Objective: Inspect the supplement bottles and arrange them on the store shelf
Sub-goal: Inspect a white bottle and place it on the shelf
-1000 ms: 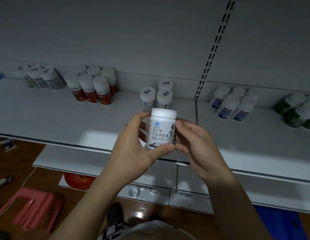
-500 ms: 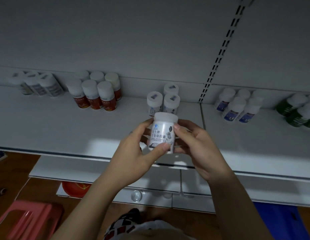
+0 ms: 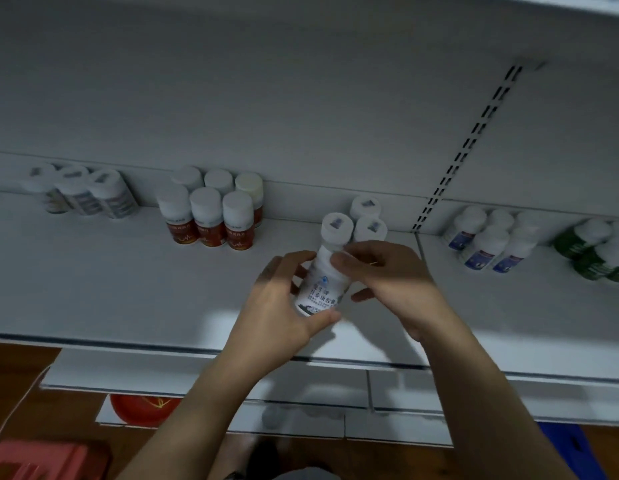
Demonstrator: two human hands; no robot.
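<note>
The supplement bottle (image 3: pixel 320 289) is held tilted over the shelf (image 3: pixel 128 289), gripped round its labelled body by the left hand (image 3: pixel 283 306), while its cap is pinched by the right hand (image 3: pixel 387 275). Three similar bottles (image 3: pixel 337 226) are seen just beyond both hands.

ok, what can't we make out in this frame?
Head view:
Held bottle: small print blurred; cap partly behind the right hand, left side behind the left hand.
Green bottles: cut off by the right edge, labels unreadable.
Far-left bottles: labels blurred.
</note>
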